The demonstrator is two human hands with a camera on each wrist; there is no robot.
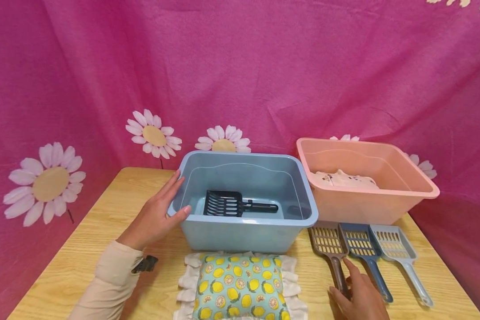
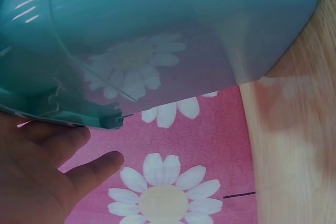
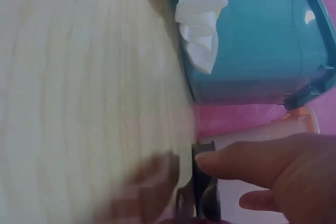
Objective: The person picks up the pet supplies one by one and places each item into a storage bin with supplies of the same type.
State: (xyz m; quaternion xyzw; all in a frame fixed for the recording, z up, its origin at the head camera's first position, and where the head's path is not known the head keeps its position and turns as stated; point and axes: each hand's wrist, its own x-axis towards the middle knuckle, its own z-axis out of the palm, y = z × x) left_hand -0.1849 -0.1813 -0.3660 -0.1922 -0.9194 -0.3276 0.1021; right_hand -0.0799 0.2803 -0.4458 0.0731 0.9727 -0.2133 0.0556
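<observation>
My left hand (image 1: pixel 160 213) rests at the near left corner of a blue plastic bin (image 1: pixel 240 235), fingers along its left side and thumb over the front rim. Inside that bin lies a black slotted litter scoop (image 1: pixel 224 204). At the lower right, my right hand (image 1: pixel 360 293) is at the handle of a brown litter scoop (image 1: pixel 329 240), with thumb and index finger spread on either side of it. The thumb (image 3: pixel 226 161) overlaps the dark handle in the right wrist view. A dark blue scoop (image 1: pixel 360 244) and a grey-blue scoop (image 1: pixel 396 244) lie in a row beside it.
A lemon-print cushion (image 1: pixel 240 284) with white ruffles lies before the blue bin. Behind the scoops stands a pink bin (image 1: pixel 356 204) holding a whitish patterned fabric item (image 1: pixel 344 180). Pink floral cloth (image 1: pixel 240 66) hangs around the wooden table (image 1: pixel 104 222).
</observation>
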